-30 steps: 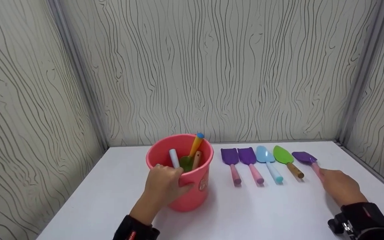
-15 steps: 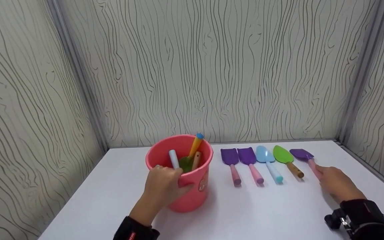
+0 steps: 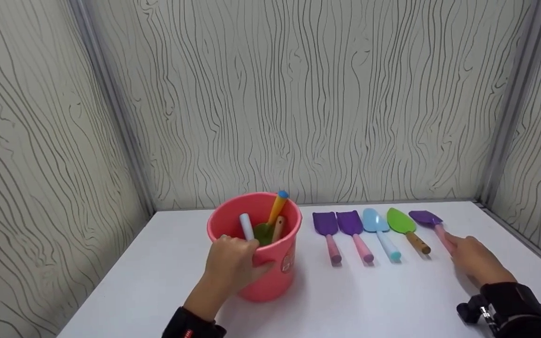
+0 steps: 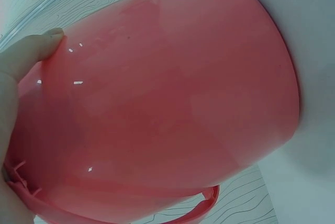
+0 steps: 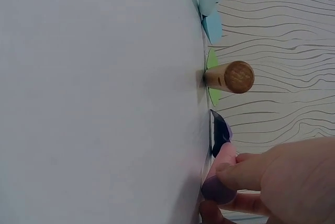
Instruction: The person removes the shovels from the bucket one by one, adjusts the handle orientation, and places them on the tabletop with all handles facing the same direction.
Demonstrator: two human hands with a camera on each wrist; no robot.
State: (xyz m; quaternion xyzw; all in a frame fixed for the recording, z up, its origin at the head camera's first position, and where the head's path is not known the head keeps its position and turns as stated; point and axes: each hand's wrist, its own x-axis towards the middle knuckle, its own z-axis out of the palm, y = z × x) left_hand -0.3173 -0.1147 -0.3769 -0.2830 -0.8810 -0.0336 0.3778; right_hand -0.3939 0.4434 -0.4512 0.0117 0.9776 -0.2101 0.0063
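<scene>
My left hand [image 3: 229,263] grips the near rim of a pink bucket [image 3: 270,281], fingers over the edge and thumb against the outer wall. Inside the bucket stand a white handle [image 3: 246,226], a yellow handle with a blue end [image 3: 277,206] and a tan wooden handle [image 3: 278,229]; a green blade shows below them. At the far right my right hand [image 3: 475,258] pinches the pink handle of a purple toy shovel [image 3: 426,217], whose blade lies on the white table. The right wrist view shows the thumb and fingers around the handle's end [image 5: 220,190].
Left of the held shovel, a green shovel [image 3: 401,219], a light blue shovel [image 3: 376,220] and two purple shovels [image 3: 325,223] lie in a row, handles toward me. Wood-patterned panels [image 3: 317,103] wall the white table [image 3: 158,263] at the back and sides.
My right hand and the purple shovel have shifted slightly left and away from me, nearer the green shovel. The left hand stays on the bucket.
</scene>
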